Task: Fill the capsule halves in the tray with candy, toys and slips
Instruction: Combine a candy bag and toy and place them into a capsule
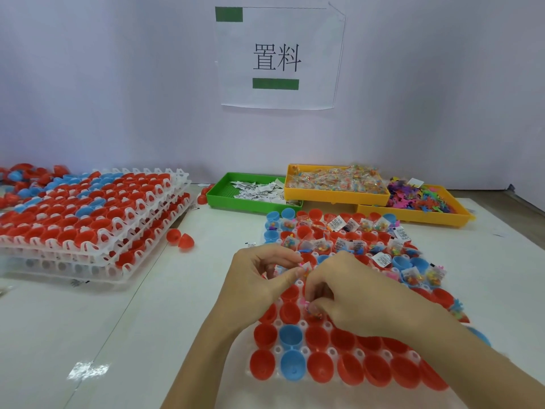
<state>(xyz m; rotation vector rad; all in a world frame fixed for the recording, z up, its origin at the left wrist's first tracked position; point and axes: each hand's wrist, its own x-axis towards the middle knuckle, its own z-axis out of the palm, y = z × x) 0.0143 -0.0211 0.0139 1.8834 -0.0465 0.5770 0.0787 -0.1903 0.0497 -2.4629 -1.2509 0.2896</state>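
The left hand pinches a small clear candy packet between thumb and fingertips. The right hand, fingers curled, grasps another packet over a red capsule half in the middle of the white tray. The tray's far rows already hold candy, toys and slips; its near rows are bare red and blue halves. Toward the table's far edge sit a green tray of slips, a yellow tray of candy and another of toys. Stacked capsule trays stand at the left edge.

White table bears capsule trays, three supply bins, loose halves.
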